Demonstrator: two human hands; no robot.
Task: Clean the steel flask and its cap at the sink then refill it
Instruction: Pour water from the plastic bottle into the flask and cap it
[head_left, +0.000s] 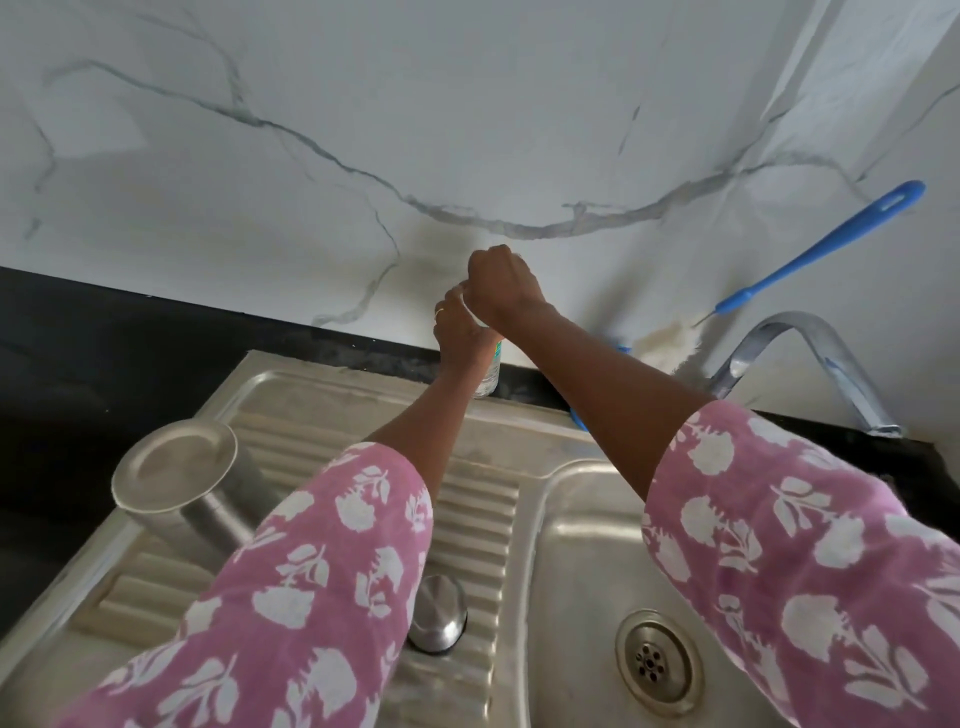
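The steel flask stands upside down on the sink's drainboard at the left, base facing up. Its steel cap lies on the ridges near the basin. Both my hands are at a small clear bottle standing against the wall behind the sink. My left hand grips the bottle's body. My right hand is curled over its top, which is hidden beneath the fingers.
The sink basin with its drain is at the lower right. A chrome tap arches over it. A blue-handled bottle brush leans on the marble wall. Black countertop runs to the left.
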